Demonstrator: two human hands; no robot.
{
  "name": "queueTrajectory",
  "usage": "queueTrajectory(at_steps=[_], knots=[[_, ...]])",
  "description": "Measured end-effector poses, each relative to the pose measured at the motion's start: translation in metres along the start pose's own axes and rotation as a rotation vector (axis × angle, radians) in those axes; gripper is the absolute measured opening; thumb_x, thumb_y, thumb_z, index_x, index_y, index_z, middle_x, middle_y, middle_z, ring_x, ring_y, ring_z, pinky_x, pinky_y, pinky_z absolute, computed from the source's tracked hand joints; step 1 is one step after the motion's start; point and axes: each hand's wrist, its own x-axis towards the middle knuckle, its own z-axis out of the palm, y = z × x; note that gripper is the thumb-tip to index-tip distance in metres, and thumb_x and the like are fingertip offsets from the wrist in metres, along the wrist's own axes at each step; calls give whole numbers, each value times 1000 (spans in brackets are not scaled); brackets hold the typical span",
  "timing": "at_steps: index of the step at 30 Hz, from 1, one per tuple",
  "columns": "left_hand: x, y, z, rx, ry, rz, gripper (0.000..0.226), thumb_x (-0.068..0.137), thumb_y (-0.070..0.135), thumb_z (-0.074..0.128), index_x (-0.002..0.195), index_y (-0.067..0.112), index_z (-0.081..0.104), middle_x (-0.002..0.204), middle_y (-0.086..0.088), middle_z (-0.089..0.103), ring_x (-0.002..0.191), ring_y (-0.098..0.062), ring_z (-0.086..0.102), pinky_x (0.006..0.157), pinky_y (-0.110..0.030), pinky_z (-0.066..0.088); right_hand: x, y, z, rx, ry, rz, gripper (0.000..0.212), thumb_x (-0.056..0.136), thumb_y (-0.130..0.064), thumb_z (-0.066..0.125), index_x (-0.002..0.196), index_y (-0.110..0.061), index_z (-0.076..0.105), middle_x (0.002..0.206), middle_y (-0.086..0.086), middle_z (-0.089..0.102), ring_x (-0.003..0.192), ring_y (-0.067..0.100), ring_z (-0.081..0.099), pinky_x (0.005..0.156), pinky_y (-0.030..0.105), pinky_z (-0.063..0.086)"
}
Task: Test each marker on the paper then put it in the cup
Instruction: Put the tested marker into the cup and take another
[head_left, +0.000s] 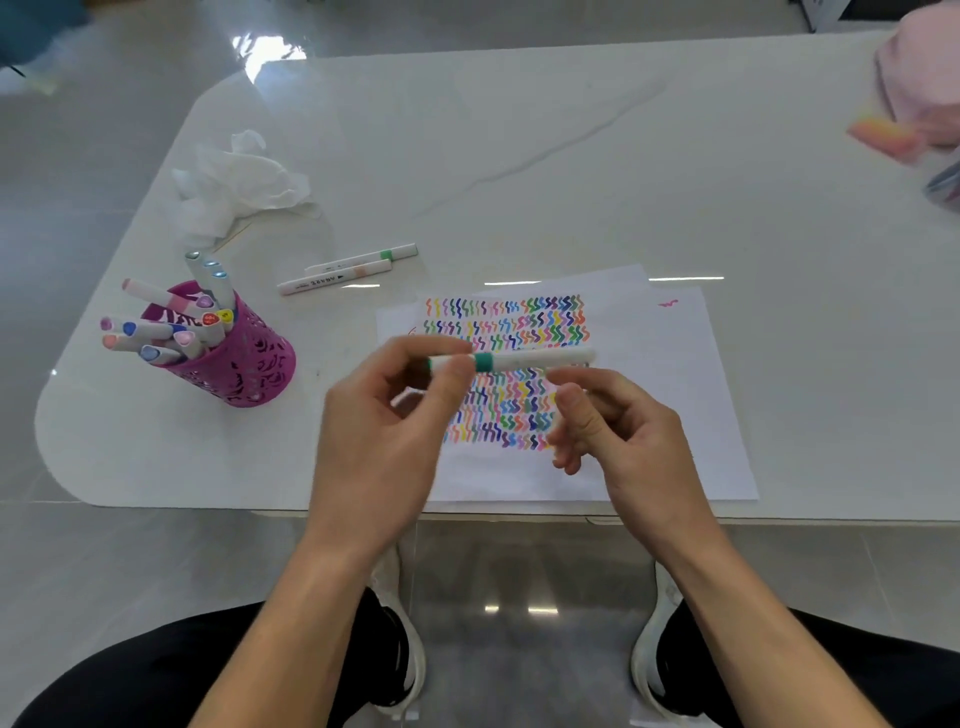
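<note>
Your left hand (384, 415) pinches the teal-banded marker (535, 358) level just above the paper (649, 395), probably to pull a cap, while your right hand (613, 431) curls loosely beneath its other end, contact too blurred to tell, and the cup (260, 369) waits left of the paper

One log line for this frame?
left hand holds marker over paper | right hand by its end, grip unclear | two markers on table | cup holds others
</note>
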Motion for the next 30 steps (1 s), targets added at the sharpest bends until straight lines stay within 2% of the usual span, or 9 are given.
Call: queueTrajectory(at_steps=[3, 6, 10, 14, 19, 22, 25, 28, 30], knots=[[7, 6, -22, -38, 177, 56, 10, 91, 20, 75, 97, 28, 75, 82, 11, 71, 70, -3, 61, 65, -16, 50, 2, 5, -3, -87, 51, -27, 31, 90, -42, 69, 111, -21, 73, 71, 4, 70, 59, 13, 63, 58, 21, 52], [12, 9, -41, -8, 339, 141, 14, 90, 25, 77, 101, 32, 74, 89, 13, 72, 77, -6, 61, 73, -24, 54, 4, 11, -7, -161, 96, -50, 27, 89, -47, 69, 107, -27, 73, 74, 3, 69, 61, 15, 64, 59, 21, 53], [16, 13, -61, 203, 499, 333, 13, 97, 27, 69, 110, 32, 70, 115, 7, 71, 96, -9, 65, 82, -31, 53, 6, 20, -9, -257, 131, -70, 30, 87, -55, 66, 105, -32, 72, 75, -1, 69, 64, 18, 67, 63, 28, 56], [22, 14, -83, 368, 635, 496, 21, 104, 27, 60, 124, 27, 66, 117, 7, 69, 104, -16, 67, 87, -48, 56, 4, 27, -9, -309, 119, -80, 26, 87, -54, 66, 106, -37, 71, 76, -4, 69, 66, 18, 65, 67, 36, 56], [30, 9, -106, 482, 697, 495, 29, 106, 36, 53, 133, 28, 62, 116, 0, 67, 108, -16, 66, 94, -50, 53, 3, 27, -8, -349, 112, -98, 22, 89, -53, 65, 107, -40, 69, 79, -6, 68, 68, 19, 64, 66, 26, 53], [36, 6, -107, 527, 692, 463, 34, 105, 35, 55, 137, 24, 61, 113, -3, 70, 103, -19, 67, 92, -49, 54, 4, 29, -9, -357, 126, -102, 15, 93, -44, 68, 107, -38, 69, 80, -5, 68, 69, 19, 65, 66, 26, 54], [41, 4, -105, 567, 682, 422, 34, 103, 29, 57, 136, 25, 63, 106, -1, 70, 96, -20, 67, 91, -40, 55, 6, 32, -11, -378, 150, -109, 13, 99, -30, 69, 109, -37, 68, 81, -7, 69, 71, 17, 67, 66, 26, 55], [43, 1, -102, 621, 683, 387, 30, 101, 27, 58, 130, 25, 68, 105, 1, 70, 93, -17, 67, 89, -30, 53, 7, 33, -12, -385, 168, -112, 16, 100, -29, 67, 113, -39, 66, 84, -10, 71, 75, 15, 69, 67, 21, 55], [43, 1, -104, 597, 707, 409, 28, 102, 27, 58, 127, 24, 70, 104, 0, 70, 93, -19, 68, 88, -37, 55, 8, 33, -13, -378, 171, -113, 18, 101, -27, 67, 113, -40, 66, 85, -9, 71, 76, 15, 70, 69, 23, 56]])
